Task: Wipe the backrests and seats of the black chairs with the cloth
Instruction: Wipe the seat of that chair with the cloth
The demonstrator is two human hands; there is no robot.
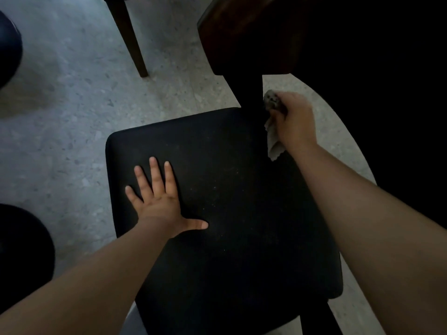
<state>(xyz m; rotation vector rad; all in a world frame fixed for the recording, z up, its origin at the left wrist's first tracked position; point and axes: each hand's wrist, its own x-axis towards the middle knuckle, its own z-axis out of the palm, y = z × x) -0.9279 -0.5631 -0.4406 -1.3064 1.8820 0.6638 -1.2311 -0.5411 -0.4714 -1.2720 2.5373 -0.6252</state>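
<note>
A: Where is the cloth?

B: At the upper right of the frame. The right hand (294, 117) grasps the cloth (272, 102), clenched tight round it, and presses the bunched end against the dark post (252, 93) that rises from the back of the seat (229, 201) to the backrest (242, 35). A loose tail of the cloth hangs below the hand, over the seat's far right corner.

A: And the other hand?

B: The left hand (157, 201) lies flat on the black seat, left of centre in the frame. Its fingers (154, 175) are released and spread, with the thumb stuck out to the right. It holds nothing.

A: What of the chair itself?

B: The seat fills the middle of the picture, with pale specks scattered over it. The backrest is a dark brown panel at the top right, much of it lost in shadow.

A: Anything round it?

B: A grey speckled floor (72, 105) shows at the left and top. A brown chair leg (133, 37) stands on it at the upper middle. Two dark rounded shapes (21, 238) sit at the left edge, and I cannot tell what they are.
</note>
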